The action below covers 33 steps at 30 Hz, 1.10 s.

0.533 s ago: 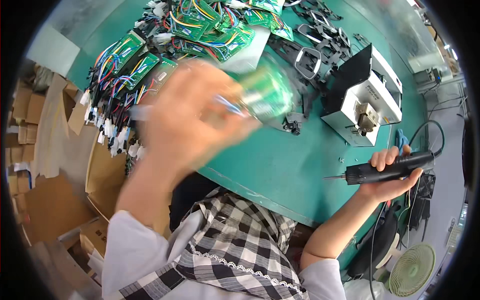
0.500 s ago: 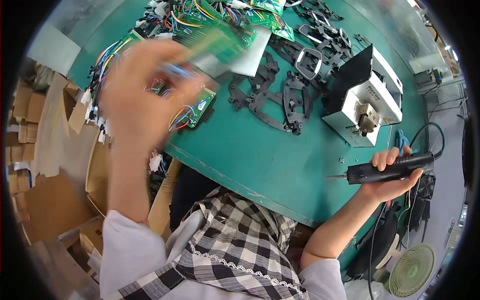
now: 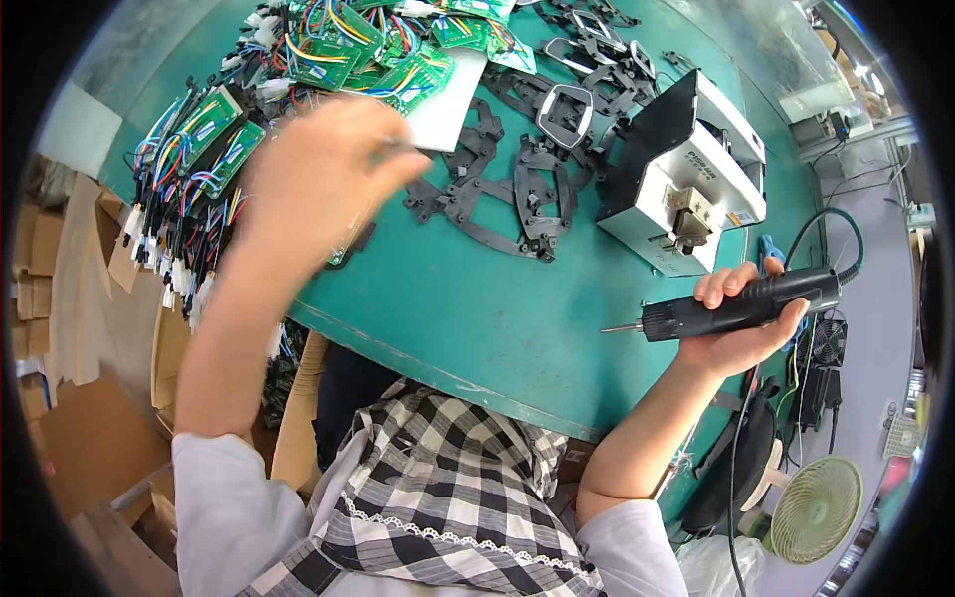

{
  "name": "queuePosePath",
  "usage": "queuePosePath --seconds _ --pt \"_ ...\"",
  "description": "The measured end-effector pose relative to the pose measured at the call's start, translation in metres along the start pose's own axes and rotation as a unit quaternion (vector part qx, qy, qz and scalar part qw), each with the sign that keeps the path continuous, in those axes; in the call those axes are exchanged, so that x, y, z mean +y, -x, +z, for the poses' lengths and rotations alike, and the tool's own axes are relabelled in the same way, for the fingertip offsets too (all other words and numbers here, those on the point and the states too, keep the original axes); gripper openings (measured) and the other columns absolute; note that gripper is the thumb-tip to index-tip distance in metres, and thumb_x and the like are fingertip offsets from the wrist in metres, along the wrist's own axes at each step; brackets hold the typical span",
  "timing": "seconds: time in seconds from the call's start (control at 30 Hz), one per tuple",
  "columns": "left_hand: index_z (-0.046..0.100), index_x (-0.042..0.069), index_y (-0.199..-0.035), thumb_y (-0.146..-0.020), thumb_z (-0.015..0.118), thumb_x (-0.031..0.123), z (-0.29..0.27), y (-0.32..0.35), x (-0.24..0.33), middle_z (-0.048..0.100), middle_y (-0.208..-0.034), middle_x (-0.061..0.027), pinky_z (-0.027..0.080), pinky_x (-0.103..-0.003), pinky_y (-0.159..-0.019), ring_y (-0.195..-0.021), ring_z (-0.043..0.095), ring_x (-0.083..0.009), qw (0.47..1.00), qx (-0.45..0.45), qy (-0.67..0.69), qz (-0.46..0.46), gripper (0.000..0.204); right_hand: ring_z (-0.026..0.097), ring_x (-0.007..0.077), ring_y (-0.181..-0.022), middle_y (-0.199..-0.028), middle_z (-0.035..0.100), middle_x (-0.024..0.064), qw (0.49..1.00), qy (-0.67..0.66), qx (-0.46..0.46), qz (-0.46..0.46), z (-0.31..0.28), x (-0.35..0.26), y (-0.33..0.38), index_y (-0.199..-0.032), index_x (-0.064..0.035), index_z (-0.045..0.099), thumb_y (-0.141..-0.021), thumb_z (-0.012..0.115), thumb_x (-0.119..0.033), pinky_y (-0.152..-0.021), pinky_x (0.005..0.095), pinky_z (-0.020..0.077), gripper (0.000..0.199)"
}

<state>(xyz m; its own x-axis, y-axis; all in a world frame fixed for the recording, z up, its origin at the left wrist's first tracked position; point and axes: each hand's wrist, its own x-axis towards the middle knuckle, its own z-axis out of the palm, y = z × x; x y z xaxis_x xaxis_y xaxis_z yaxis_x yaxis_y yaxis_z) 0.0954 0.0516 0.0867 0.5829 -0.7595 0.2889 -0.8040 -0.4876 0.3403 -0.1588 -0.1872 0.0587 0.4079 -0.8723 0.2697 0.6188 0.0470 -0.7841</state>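
Your right hand (image 3: 744, 336) wrapped around a black electric screwdriver (image 3: 686, 317), bit (image 3: 623, 327) pointing left, your blurred left hand (image 3: 323, 164) near wired green circuit boards (image 3: 420, 82), its grip impossible to tell, black plastic frames (image 3: 542, 227) between the hands.

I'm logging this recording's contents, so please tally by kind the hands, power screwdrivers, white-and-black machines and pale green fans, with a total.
Left hand and right hand: 2
Power screwdriver: 1
White-and-black machine: 1
Pale green fan: 1
Total: 5
Not counted: green circuit boards and black frames, which overlap too much.
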Motion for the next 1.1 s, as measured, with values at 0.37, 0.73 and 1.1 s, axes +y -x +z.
queuePosePath --seconds 0.37,0.73,1.1 --pt "0.067 0.002 -0.079 -0.085 0.059 0.043 0.149 -0.123 0.064 0.065 -0.081 -0.0116 0.054 -0.041 -0.068 -0.075 0.065 -0.0324 0.992 0.059 -0.097 0.063 0.042 0.049 0.0207 -0.044 -0.063 0.05 0.0104 1.0 0.017 -0.007 -0.013 -0.003 -0.001 0.006 -0.112 -0.0054 0.048 -0.093 0.042 -0.056 -0.043 0.0348 0.0424 0.055" --pt "0.062 0.003 -0.082 -0.088 0.048 0.023 0.055 -0.022 0.048 0.064 -0.077 -0.0153 0.048 -0.044 -0.067 -0.077 0.062 -0.0353 0.931 -0.286 0.224 0.023 0.024 0.047 0.0189 -0.045 -0.067 0.052 0.0094 0.999 0.009 -0.013 -0.033 -0.01 -0.017 0.006 -0.113 -0.0067 0.051 -0.093 0.042 -0.057 -0.044 0.0325 0.0397 0.055" --pt "0.057 0.006 -0.115 -0.073 0.073 0.046 0.048 -0.059 -0.031 0.061 -0.101 -0.0049 0.043 -0.04 -0.084 -0.098 0.056 -0.0242 0.95 0.018 -0.307 -0.061 0.06 0.047 0.0174 -0.046 -0.066 0.053 0.0087 0.998 0.025 0.037 -0.046 -0.01 -0.015 0.006 -0.11 -0.007 0.052 -0.093 0.042 -0.056 -0.046 0.0315 0.0391 0.053"
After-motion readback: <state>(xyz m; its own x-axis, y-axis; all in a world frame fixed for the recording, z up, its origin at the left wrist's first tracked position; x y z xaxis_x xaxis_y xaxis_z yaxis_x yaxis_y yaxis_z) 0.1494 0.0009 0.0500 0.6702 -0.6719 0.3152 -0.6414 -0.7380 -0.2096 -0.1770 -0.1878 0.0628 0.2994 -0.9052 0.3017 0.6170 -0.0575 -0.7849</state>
